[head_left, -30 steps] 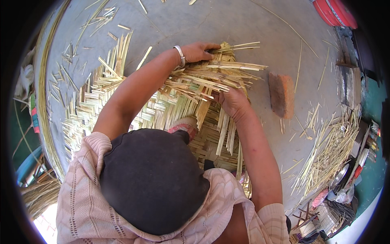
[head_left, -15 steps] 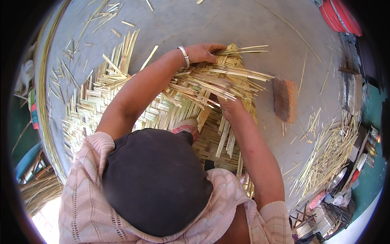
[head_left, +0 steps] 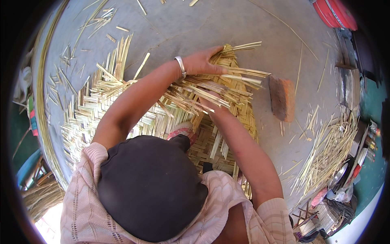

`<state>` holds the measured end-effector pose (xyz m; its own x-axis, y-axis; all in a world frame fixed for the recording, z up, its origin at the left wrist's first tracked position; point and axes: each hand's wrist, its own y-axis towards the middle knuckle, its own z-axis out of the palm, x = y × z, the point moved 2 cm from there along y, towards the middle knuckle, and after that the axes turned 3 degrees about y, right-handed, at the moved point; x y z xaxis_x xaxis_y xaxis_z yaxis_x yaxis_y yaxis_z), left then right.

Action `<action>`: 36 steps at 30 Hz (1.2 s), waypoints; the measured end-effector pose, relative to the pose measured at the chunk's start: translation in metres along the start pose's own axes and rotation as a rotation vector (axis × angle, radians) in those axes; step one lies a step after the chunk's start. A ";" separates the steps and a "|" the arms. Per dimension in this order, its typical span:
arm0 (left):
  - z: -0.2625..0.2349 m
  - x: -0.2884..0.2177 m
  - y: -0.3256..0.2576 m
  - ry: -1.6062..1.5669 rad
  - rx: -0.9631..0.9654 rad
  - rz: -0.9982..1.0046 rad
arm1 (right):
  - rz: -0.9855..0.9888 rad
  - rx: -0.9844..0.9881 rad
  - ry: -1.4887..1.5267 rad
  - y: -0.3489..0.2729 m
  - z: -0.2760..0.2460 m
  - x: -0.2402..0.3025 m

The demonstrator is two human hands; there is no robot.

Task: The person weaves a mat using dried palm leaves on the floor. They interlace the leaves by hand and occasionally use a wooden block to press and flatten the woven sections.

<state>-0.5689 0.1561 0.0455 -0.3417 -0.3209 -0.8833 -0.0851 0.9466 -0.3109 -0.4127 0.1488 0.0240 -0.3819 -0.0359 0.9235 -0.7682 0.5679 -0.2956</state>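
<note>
A woven piece of pale split-cane strips (head_left: 91, 107) spreads under my arms, its right part (head_left: 243, 103) folded up and curved. My left hand (head_left: 199, 64), a silver bangle at its wrist, grips the top edge of the folded part. Its thumb lies across loose strip ends, with the fingers at the far edge. Below it, my right hand (head_left: 215, 101) reaches in under a bundle of projecting strips (head_left: 195, 95). Those strips hide its fingers. A foot in a pink-and-white covering (head_left: 181, 131) rests on the weave between my arms.
Right of the weave lies a reddish brick (head_left: 282, 99). A heap of loose strips (head_left: 325, 150) is farther right, near a wooden block (head_left: 348, 87) and clutter. Long strips (head_left: 42, 81) run along the left side. Cut scraps (head_left: 61, 77) litter the grey floor.
My left thumb has moved apart from the fingers and onto the strips. My right hand has shifted left and up, deeper among the projecting strips. The view has shifted slightly.
</note>
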 end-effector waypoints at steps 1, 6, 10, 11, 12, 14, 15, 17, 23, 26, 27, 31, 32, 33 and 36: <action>0.003 -0.005 -0.002 0.173 -0.041 0.102 | -0.010 -0.001 -0.009 -0.002 0.001 -0.004; 0.010 -0.016 0.000 0.465 -0.052 0.205 | 0.063 0.075 0.175 -0.017 -0.005 -0.003; 0.007 -0.012 0.015 0.438 0.001 0.075 | 0.222 0.064 0.351 -0.026 -0.022 0.023; 0.006 -0.010 0.019 0.435 0.001 0.036 | 0.347 0.049 0.506 -0.029 -0.028 0.029; 0.005 -0.008 0.022 0.422 -0.006 0.017 | 0.413 0.068 0.689 -0.032 -0.033 0.036; 0.002 -0.007 0.030 0.485 -0.022 0.059 | 0.426 0.023 0.647 -0.035 -0.050 0.046; 0.001 -0.005 0.032 0.521 -0.014 0.063 | 0.411 0.026 0.624 -0.036 -0.060 0.050; -0.002 -0.003 0.037 0.511 0.012 0.055 | 0.364 -0.044 0.542 -0.032 -0.078 0.052; -0.005 0.002 0.041 0.234 0.123 0.013 | -0.026 -0.072 -0.396 0.002 -0.097 0.055; -0.011 0.001 0.041 -0.011 0.113 0.038 | 0.086 0.130 -0.774 0.017 -0.075 0.052; -0.012 0.001 0.042 -0.057 0.087 0.028 | 0.094 0.162 -0.753 0.020 -0.065 0.052; -0.014 -0.005 0.041 0.359 -0.035 0.109 | 0.128 0.083 -0.946 0.027 -0.042 0.047; -0.014 -0.007 0.041 0.375 -0.021 0.109 | 0.082 0.036 -0.911 0.029 -0.039 0.046; -0.013 -0.009 0.041 0.394 0.007 0.097 | 0.014 -0.042 -0.887 0.033 -0.039 0.046; -0.013 -0.015 0.040 0.428 0.015 0.156 | -0.233 -0.073 -0.905 0.044 -0.040 0.044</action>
<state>-0.5791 0.1987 0.0508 -0.7060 -0.1295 -0.6963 0.0105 0.9811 -0.1931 -0.4430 0.2052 0.0610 -0.5010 -0.7640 0.4067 -0.8530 0.5153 -0.0828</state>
